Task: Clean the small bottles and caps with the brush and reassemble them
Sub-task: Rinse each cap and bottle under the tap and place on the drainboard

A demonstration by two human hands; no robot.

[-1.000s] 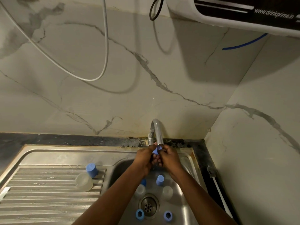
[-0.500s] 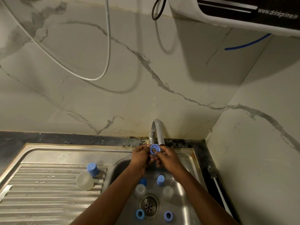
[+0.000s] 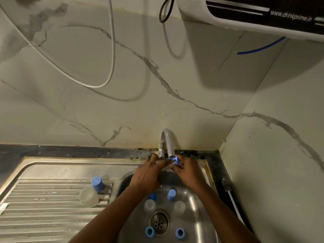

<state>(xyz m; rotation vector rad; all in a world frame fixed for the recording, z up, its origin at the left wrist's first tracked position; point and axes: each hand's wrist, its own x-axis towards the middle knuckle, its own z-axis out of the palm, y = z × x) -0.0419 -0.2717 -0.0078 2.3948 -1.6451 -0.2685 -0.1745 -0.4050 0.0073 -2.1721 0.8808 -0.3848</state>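
Blue plastic cap (image 3: 174, 160) held under the mouth of the curved chrome tap (image 3: 168, 142), over the steel sink basin (image 3: 194, 204).

Right hand (image 3: 188, 170) pinches the cap in its fingertips, open end tilted up toward the spout; left hand (image 3: 146, 173) is curled just beside it at the tap's lower stem, and whether it grips anything cannot be told. Below the tap, in the basin, two small clear bottles (image 3: 149, 205) with blue tops lie near the round drain (image 3: 159, 223), with two loose blue rings (image 3: 149, 232) in front of the drain. Left of the tap, on the ribbed draining board (image 3: 43, 218), lies another clear bottle with a blue cap (image 3: 93, 192).
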